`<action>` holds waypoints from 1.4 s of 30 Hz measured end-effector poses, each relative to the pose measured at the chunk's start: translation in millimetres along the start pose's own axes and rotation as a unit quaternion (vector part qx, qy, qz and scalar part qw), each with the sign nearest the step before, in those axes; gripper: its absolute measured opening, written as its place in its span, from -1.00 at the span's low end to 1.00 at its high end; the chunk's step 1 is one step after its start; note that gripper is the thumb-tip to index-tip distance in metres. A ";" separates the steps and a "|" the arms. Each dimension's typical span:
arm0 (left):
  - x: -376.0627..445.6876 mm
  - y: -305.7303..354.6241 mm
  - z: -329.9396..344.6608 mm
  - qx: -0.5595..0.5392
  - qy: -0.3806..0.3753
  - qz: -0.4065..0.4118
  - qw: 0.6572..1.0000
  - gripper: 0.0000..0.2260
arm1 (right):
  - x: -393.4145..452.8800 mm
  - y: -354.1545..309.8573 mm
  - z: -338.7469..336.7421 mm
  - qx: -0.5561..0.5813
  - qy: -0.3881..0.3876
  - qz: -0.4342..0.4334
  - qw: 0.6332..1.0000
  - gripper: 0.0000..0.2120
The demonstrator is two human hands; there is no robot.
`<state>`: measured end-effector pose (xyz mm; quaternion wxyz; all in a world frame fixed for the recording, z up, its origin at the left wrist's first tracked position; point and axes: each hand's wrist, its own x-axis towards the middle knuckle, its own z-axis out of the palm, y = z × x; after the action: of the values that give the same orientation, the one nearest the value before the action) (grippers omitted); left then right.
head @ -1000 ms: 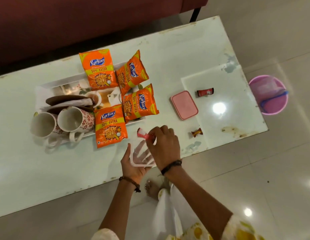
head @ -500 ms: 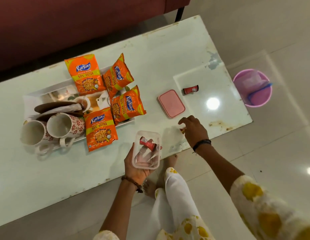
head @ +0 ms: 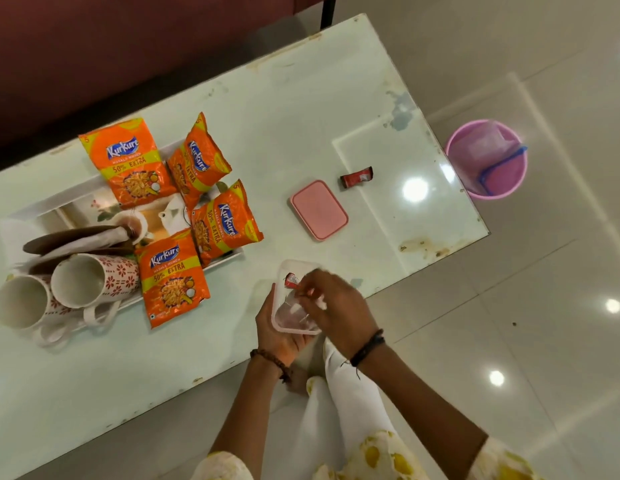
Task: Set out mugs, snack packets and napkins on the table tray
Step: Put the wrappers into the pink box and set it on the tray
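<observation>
A white tray (head: 41, 205) at the table's left holds several orange Kurkure snack packets (head: 128, 161), two patterned mugs (head: 83, 280) lying on their sides, and folded brown-and-white napkins (head: 83, 239). At the near table edge my left hand (head: 277, 337) holds a clear plastic container (head: 284, 315) from below; a red wrapped candy (head: 291, 279) lies in its far end. My right hand (head: 336, 306) hovers over the container, its fingertips pinched on a small wrapped candy (head: 310, 292), which is blurred.
A pink lid (head: 319, 209) lies flat right of the tray, and a dark red candy (head: 356, 176) sits beyond it. A pink bucket (head: 454, 147) stands on the floor off the table's right end. A maroon sofa (head: 128, 36) runs along the far side.
My right hand reached right to the small candy near the table edge, took it, and came back over the container. The candy is gone from the table. My left hand kept holding the container.
</observation>
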<state>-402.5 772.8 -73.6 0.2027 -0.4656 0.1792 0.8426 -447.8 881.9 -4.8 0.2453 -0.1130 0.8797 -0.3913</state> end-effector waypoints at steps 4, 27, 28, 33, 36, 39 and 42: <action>13.8 -1.3 5.5 0.004 -0.014 -0.017 1.000 -0.57 | 17.3 6.6 -8.8 0.004 0.043 0.021 0.999 -0.83; 42.3 20.6 12.2 -0.027 -0.087 -0.032 0.995 -0.58 | 68.7 29.9 -40.7 -0.020 0.188 -0.001 0.982 -0.93; 44.7 20.0 9.0 -0.021 -0.071 -0.029 0.997 -0.56 | 54.4 19.4 -34.6 -0.028 0.154 -0.024 0.987 -0.94; 50.6 19.2 3.5 -0.011 -0.065 -0.012 0.998 -0.51 | 29.4 5.8 -17.4 -0.072 0.002 0.004 0.997 -0.81; 54.1 22.3 -1.6 -0.011 -0.055 -0.014 0.998 -0.48 | 50.5 0.2 -26.8 -0.050 0.073 -0.004 0.996 -0.85; 48.2 26.9 -0.8 -0.029 -0.059 -0.032 0.997 -0.40 | 93.2 5.5 -33.9 -0.054 0.109 0.018 0.992 -0.86; 38.1 29.2 3.1 -0.043 -0.083 -0.042 0.995 -0.19 | 139.5 19.7 -27.9 -0.094 0.075 0.062 0.991 -0.76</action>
<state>-437.9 756.0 -101.4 0.2319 -0.4095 0.1062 0.8759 -581.6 858.2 -51.3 0.1909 -0.0511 0.9338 -0.2984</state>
